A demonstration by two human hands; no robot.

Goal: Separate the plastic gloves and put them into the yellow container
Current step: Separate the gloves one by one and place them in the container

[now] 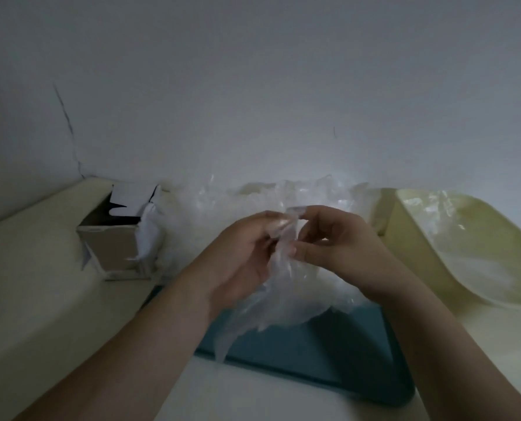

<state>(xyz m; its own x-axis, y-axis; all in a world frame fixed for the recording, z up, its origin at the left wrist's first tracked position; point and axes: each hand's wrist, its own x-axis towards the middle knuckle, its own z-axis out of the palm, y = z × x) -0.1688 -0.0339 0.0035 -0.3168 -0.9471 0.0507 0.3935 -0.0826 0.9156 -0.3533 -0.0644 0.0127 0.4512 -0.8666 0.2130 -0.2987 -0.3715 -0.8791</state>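
Pinching one clear glove at its top edge, left hand and right hand both clenched on the film, fingertips nearly meeting, likely rubbing stuck layers apart. Letting its tail hang over the blue tray. Working just in front of the plastic gloves pile, with the yellow container close on the right for a short drop, some film already inside. Ignoring the torn cardboard box at left.

It's dim and grey around me. The brightest patch sits low on the wall behind the plastic gloves, which catch faint glints. Everything I see looks soft, slightly blurred, and the wide lens bends the table edges.
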